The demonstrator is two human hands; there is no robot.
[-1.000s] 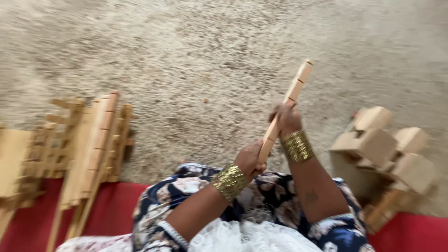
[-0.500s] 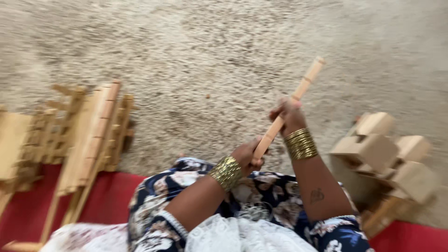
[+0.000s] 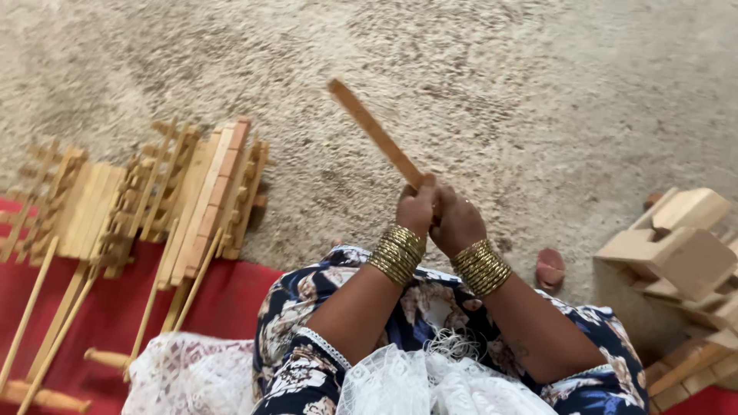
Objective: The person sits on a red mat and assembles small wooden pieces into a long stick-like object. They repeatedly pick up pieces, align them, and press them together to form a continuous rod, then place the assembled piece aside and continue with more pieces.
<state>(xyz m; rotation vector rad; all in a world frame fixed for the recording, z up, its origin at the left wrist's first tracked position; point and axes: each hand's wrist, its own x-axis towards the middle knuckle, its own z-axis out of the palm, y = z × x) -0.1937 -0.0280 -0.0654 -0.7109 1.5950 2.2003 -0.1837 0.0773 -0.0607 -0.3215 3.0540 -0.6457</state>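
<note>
A long flat wooden stick [image 3: 373,131] points up and to the left over the sandy ground. Both hands clasp its lower end together. My left hand [image 3: 416,207] wraps the stick from the left, and my right hand [image 3: 457,223] closes over it from the right. Each wrist wears a stack of gold bangles. My lap, in a dark flowered dress with white lace, lies just below the hands.
Notched wooden frames and slats [image 3: 192,192] lie in a row at the left, partly on a red cloth [image 3: 100,323] with thin rods [image 3: 31,315]. A pile of wooden blocks [image 3: 676,246] sits at the right. A small reddish object [image 3: 550,269] rests near my right arm.
The stick has swung from leaning up-right to leaning up-left. My two hands, earlier spaced apart along it, have come together at its lower end.
</note>
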